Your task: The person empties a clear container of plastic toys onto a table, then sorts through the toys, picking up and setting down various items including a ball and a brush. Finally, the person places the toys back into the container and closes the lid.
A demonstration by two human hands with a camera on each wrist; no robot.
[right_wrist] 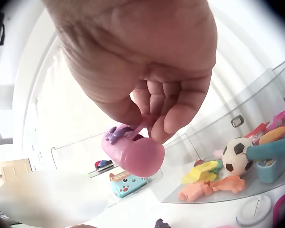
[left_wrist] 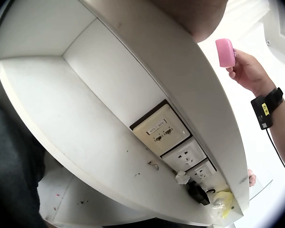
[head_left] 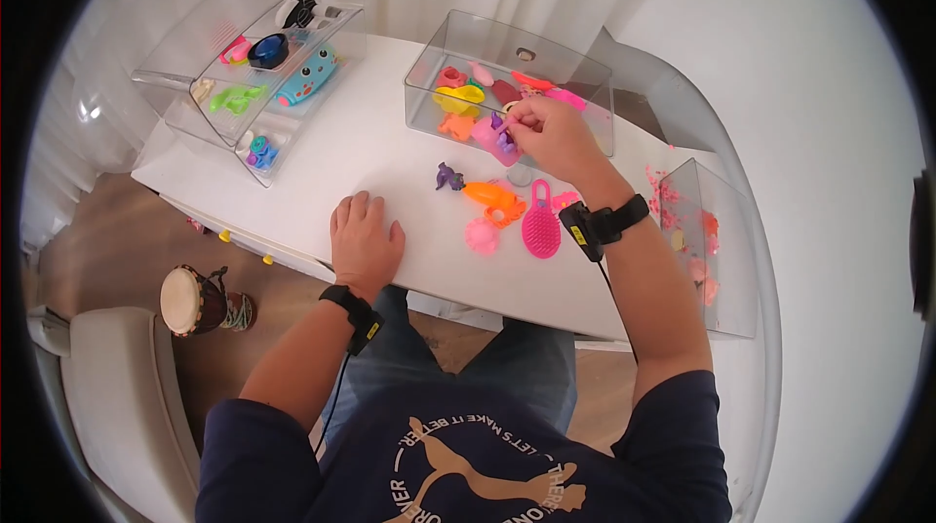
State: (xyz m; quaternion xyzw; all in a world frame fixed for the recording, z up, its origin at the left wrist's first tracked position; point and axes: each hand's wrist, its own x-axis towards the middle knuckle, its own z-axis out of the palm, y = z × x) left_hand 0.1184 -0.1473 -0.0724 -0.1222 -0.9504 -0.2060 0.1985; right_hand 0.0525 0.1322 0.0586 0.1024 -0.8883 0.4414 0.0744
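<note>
My right hand [head_left: 554,141] pinches a thin pink strap between thumb and forefinger. From it hangs a small rounded pink toy [right_wrist: 137,156] with a purple figure [right_wrist: 118,135] on its side. In the head view it overlaps the front of a clear bin [head_left: 589,135] of toys. My left hand [head_left: 367,242] rests palm down at the table's front edge, holding nothing. Between the hands lie a dark purple figure [head_left: 448,177], an orange toy [head_left: 495,197], a pink hairbrush [head_left: 542,231], a pale pink round piece [head_left: 481,236] and a clear disc [head_left: 520,175].
A soccer ball [right_wrist: 237,156] and a yellow toy [head_left: 458,99] sit in the clear bin. Another clear bin [head_left: 736,279] stands at the right, and a clear tiered case [head_left: 263,1] of toys at the left. A drum [head_left: 185,301] stands on the floor beside a chair [head_left: 127,406].
</note>
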